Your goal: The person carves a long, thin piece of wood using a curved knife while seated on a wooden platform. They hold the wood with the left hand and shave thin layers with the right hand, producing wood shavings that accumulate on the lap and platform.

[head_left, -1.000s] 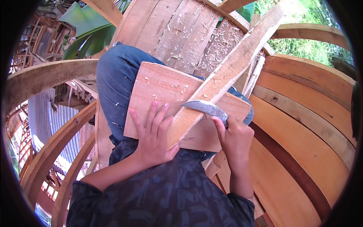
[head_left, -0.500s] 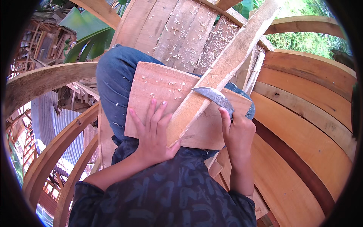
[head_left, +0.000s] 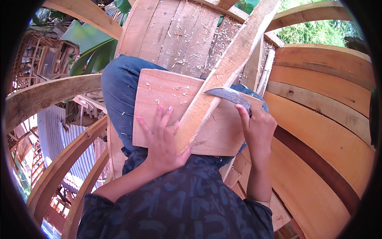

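Wooden strip (head_left: 223, 71) lies against left fingers (head_left: 166, 118); right fingers (head_left: 261, 116) grip knife (head_left: 231, 95).

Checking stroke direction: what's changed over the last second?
The right hand and its curved grey metal knife moved forward along the long pale wooden strip, and rightward. Nothing grasped or released. The left hand stays at the strip's near end, fingers on the flat pinkish wooden board.

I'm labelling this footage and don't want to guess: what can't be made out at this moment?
All in the head view:
- Curved knife: handle mostly hidden by the right hand.
- Long wood strip: far end cut off by the top edge.
- Flat board: underside hidden, facing down.
- Left hand: palm hidden behind its back.
- Wood shavings: too small to count.
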`<state>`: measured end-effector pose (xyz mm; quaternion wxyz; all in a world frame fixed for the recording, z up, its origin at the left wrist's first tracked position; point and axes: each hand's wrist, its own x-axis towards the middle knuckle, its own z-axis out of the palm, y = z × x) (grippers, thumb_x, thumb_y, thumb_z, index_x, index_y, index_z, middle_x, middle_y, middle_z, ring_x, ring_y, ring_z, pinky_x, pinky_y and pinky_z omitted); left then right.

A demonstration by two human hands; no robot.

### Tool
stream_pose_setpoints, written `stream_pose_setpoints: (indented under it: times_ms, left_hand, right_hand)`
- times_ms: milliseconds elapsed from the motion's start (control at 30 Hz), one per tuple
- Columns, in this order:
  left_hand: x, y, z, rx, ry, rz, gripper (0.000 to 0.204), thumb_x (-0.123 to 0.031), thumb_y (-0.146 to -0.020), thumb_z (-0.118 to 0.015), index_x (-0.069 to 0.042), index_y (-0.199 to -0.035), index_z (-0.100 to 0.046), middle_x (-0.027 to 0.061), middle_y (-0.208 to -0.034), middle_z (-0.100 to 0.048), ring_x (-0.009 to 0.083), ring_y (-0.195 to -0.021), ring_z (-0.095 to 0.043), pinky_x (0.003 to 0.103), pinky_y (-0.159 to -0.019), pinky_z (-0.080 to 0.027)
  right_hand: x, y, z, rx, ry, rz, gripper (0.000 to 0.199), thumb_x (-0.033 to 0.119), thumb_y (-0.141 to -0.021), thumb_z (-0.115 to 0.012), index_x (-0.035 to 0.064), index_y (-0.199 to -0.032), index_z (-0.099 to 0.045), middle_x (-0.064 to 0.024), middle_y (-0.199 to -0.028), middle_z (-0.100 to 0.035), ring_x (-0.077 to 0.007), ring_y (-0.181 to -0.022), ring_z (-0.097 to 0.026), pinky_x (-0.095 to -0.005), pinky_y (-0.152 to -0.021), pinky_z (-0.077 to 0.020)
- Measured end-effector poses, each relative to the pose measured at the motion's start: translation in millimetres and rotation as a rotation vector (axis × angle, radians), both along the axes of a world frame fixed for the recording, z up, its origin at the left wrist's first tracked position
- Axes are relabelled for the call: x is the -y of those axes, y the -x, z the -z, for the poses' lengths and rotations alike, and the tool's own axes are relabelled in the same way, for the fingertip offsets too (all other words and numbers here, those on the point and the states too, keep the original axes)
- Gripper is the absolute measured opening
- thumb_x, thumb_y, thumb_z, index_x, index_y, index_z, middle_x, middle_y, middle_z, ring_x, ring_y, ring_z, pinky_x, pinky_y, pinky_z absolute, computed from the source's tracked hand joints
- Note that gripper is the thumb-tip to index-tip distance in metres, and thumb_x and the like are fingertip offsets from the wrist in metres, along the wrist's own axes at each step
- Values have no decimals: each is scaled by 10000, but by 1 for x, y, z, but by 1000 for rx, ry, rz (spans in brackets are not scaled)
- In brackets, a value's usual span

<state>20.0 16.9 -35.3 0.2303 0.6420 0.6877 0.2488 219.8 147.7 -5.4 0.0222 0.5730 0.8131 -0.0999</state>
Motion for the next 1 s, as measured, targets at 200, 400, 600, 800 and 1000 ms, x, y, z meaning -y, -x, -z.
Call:
stream_pose_setpoints:
  times_ms: [200, 400, 600, 800, 1000]
  left_hand:
    - [4, -3, 5, 19, 5, 11, 647, -276, -675, -768, 17, -1123, -404, 293, -1423, -323, 502, -1412, -177, 731, -1046, 74]
    - [5, -2, 1, 29, 8, 16, 658, -269, -673, -770, 7, -1132, -389, 316, -1424, -312, 512, -1417, -148, 714, -1050, 95]
    - [3, -3, 0, 24, 5, 8, 649, -284, -684, -762, 2, -1130, -387, 315, -1418, -310, 514, -1414, -156, 697, -1057, 108]
    - [4, -1, -7, 18, 4, 9, 636, -325, -712, -748, -1, -1134, -399, 288, -1423, -324, 489, -1418, -180, 709, -1054, 97]
    - [3, 0, -14, 6, -10, 43, 647, -340, -726, -740, 14, -1146, -399, 309, -1417, -322, 492, -1412, -191, 698, -1059, 101]
  right_hand:
    - [14, 7, 3, -63, -15, -89, 544, 495, -890, -607, 44, -591, -552, -149, -555, -577, -335, -503, -597, -411, -456, -449]
    - [-42, -45, 2, -6, -27, 338, 598, 512, -931, -537, -19, -666, -611, -214, -579, -573, -406, -571, -601, -457, -520, -461]
    - [-13, -31, -6, -104, 70, 432, 562, 465, -932, -563, -39, -689, -612, -238, -570, -549, -409, -550, -579, -455, -522, -447]
    - [16, -8, -15, -371, 148, 365, 554, 500, -889, -609, -7, -665, -619, -205, -552, -554, -384, -541, -596, -423, -494, -446]
    - [29, 12, -9, -220, 70, 108, 621, 654, -756, -653, 51, -609, -631, -134, -530, -581, -301, -486, -609, -384, -442, -448]
